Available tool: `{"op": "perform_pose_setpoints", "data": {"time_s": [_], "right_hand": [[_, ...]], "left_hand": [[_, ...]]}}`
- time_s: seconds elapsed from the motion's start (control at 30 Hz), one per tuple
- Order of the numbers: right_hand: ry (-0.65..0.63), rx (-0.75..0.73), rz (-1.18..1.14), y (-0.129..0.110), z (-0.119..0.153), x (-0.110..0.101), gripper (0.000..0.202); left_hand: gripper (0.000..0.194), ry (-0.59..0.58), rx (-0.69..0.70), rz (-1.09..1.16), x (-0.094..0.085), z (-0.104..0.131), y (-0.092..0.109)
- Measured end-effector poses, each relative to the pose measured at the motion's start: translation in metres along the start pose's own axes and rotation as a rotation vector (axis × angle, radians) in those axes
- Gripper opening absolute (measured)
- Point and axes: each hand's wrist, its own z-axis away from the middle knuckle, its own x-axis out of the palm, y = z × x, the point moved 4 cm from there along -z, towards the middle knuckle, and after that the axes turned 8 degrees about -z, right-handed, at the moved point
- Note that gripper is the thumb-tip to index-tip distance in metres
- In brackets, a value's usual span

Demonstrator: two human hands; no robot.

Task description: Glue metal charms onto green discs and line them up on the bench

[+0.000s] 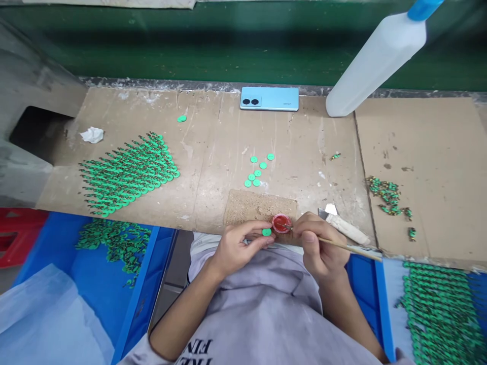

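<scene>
Between the thumb and fingers of my left hand (240,245) is a small green disc (267,232), held at the near edge of the table. My right hand (321,243) grips a thin paintbrush (350,248). The brush's tip dips into a small round pot of red paint (281,223), just right of the green disc. This pot stands on a worn brown board (243,205). Several loose green discs (257,173) lie beyond the board. A cloth-wrapped tool with a flat blade (348,228) rests beside my right hand.
Rows of green discs with dark stems (131,175) cover the table's left. A phone (269,99) and a tall white bottle (376,63) stand at the back. Small green-and-gold pieces (384,192) lie right. Blue bins (140,284) flank my lap; crumpled tissue (92,135) sits far left.
</scene>
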Motion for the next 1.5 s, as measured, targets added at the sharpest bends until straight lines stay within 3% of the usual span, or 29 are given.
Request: {"op": "perform_pose_setpoints", "data": {"time_s": [0.3,0.77,0.97,1.5], "right_hand": [[-0.042,0.009,0.164,0.005,-0.003,0.001,0.015],[-0.061,-0.122,-0.064,-0.007,-0.005,0.012,0.016],[-0.093,-0.167,-0.036,-0.011,-0.010,0.018,0.016],[-0.109,-0.116,-0.010,-0.009,-0.007,0.018,0.016]], "left_hand": [[0.022,0.036,0.116,-0.104,-0.002,-0.002,0.000],[0.023,-0.018,0.067,-0.017,0.001,-0.002,0.001],[0.021,-0.020,0.093,-0.019,0.000,-0.002,0.002],[0.020,-0.006,0.120,-0.059,0.001,-0.002,0.002]]}}
